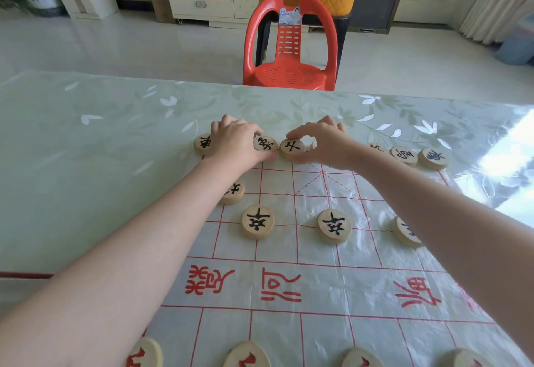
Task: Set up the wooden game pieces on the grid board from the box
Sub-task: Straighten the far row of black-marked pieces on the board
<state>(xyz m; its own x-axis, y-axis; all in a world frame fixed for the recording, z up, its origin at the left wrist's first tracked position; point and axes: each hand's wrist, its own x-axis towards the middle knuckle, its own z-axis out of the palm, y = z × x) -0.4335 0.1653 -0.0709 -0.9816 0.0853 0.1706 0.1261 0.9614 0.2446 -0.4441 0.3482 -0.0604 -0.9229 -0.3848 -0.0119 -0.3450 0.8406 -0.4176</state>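
Note:
A plastic grid board point(306, 280) with red lines lies on the table. Round wooden pieces with black characters stand along its far edge and on the rows below. My left hand point(235, 142) pinches one black-marked piece point(265, 144) at the far row. Right beside it, my right hand point(320, 145) pinches another black-marked piece point(292, 147) between thumb and forefinger. Two black pieces point(257, 221) point(334, 226) sit nearer on the board. Red-marked pieces point(247, 355) line the near edge. No box is in view.
The table carries a pale green floral cover point(95, 147). A red plastic chair point(290, 45) stands behind the far table edge. More black pieces point(404, 155) point(433, 158) sit at the board's far right, one point(202, 143) at the far left.

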